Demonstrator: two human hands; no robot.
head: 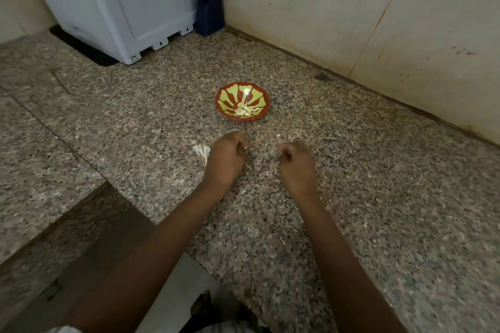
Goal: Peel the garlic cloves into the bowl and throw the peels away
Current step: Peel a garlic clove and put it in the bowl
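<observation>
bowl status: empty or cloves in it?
Not empty. A small pile of peeled cloves sits at the near side of the bowl; the rest is bare.

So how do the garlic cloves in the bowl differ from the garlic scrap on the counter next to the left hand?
The garlic cloves are a pile of several yellowish, bare-looking pieces; the garlic scrap is one white, papery-looking clump. The cloves lie inside the bowl; the scrap lies on the counter, beside the left hand. Neither is held by a hand.
</observation>
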